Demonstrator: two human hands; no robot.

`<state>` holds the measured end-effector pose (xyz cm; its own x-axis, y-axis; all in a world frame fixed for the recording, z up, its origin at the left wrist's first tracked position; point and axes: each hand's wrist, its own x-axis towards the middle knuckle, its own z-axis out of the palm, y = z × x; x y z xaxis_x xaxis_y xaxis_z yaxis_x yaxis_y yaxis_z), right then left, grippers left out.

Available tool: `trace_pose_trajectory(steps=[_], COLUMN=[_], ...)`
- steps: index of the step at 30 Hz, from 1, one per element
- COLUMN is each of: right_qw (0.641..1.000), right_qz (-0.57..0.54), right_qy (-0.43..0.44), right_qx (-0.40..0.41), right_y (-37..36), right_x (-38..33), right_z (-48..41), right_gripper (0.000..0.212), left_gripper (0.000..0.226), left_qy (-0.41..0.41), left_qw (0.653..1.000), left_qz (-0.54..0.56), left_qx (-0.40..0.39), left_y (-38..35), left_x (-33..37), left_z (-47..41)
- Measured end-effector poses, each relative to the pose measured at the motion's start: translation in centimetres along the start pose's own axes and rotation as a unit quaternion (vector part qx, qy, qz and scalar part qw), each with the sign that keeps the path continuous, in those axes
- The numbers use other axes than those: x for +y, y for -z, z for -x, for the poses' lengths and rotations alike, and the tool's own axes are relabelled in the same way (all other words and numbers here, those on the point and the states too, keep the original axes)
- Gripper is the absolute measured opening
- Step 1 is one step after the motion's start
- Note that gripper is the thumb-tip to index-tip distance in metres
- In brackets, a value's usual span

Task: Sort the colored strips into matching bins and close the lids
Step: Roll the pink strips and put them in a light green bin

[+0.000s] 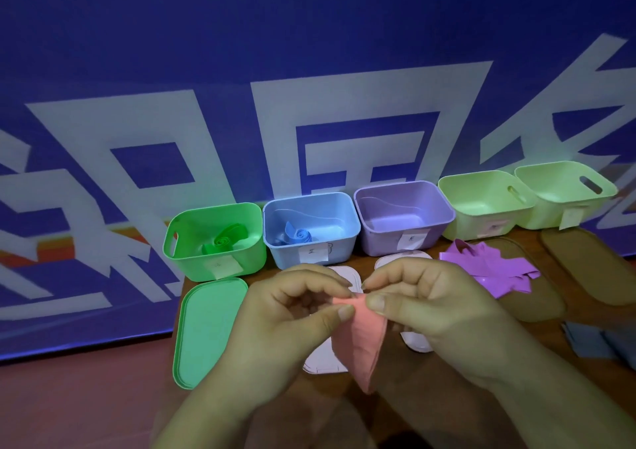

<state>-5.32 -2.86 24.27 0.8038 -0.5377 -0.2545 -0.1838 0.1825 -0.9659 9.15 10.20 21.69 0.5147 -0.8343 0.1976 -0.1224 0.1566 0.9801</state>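
Note:
Both my hands pinch the top of a pink strip (364,342) that hangs folded above the table. My left hand (292,314) grips its left corner and my right hand (423,304) its right corner. Behind them stands a row of open bins: a green bin (192,259) holding a rolled green strip (225,240), a blue bin (344,242) holding a rolled blue strip (297,236), a purple bin (378,242), and two pale green bins (457,228) (540,214). A heap of purple strips (488,266) lies in front of the first pale green bin.
A green lid (203,331) lies flat in front of the green bin. Two white lids (323,362) (414,342) lie partly hidden under my hands. Two brown lids (537,300) (585,266) lie at the right. Bluish sheets (599,342) sit at the right edge.

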Motion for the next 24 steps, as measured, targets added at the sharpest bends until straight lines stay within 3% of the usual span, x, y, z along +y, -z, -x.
trace_pose_trajectory(steps=[4, 14, 20, 24], right_qw=[0.999, 0.985, 0.984, 0.987], right_qz=[0.021, 0.097, 0.113, 0.099], right_qy=[0.023, 0.139, 0.131, 0.112], right_qx=[-0.016, 0.035, 0.047, 0.054], right_y=[2.2, 7.2, 9.5, 10.3], right_x=[-0.1, -0.3, -0.1, -0.2], right_z=[-0.5, -0.6, -1.3, -1.7], right_gripper=[0.019, 0.027, 0.036, 0.031], left_gripper=[0.018, 0.023, 0.019, 0.023], left_qy=[0.014, 0.092, 0.115, 0.08], left_qw=[0.999, 0.991, 0.987, 0.993], left_qz=[0.0, 0.034, 0.052, 0.044], left_qx=[0.034, 0.09, 0.099, 0.075], left_y=[-2.0, -7.5, -9.5, -10.0], left_x=[0.4, 1.1, 0.9, 0.5], left_z=[-1.0, -3.7, -4.8, -5.2])
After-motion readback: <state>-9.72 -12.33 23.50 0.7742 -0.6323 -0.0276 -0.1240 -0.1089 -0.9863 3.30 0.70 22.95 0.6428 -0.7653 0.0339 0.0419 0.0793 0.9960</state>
